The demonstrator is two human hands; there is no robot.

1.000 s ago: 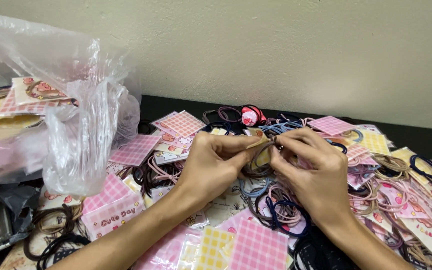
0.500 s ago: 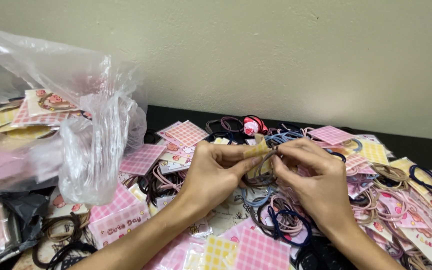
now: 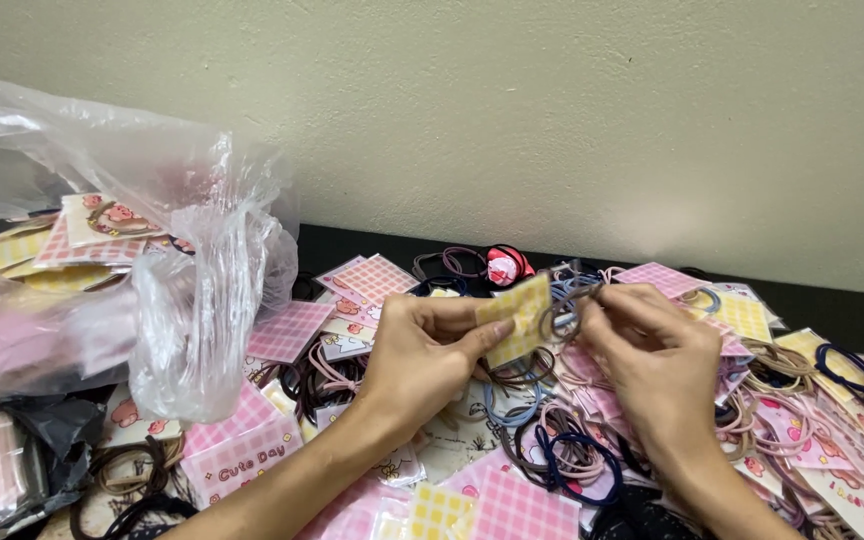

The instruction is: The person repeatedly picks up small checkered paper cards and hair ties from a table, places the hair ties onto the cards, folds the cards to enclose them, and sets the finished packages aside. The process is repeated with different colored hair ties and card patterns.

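Observation:
My left hand (image 3: 422, 352) pinches a small yellow checked card (image 3: 517, 320) by its lower edge and holds it upright above the pile. My right hand (image 3: 657, 365) grips a brown hair tie (image 3: 564, 315) at the card's right edge, the loop touching the card. Both hands hover over a heap of loose hair ties (image 3: 562, 455) in brown, pink, blue and dark colours, mixed with pink and yellow checked cards.
A large clear plastic bag (image 3: 182, 300) of finished cards lies at the left. A pink checked card (image 3: 290, 330) lies beside it. A red and white hair bobble (image 3: 504, 266) sits by the wall. A dark blue hair tie (image 3: 845, 365) lies at far right.
The yellow card has come up and turned to face the camera. My hands have drawn slightly apart, with the brown tie now at the card's right edge.

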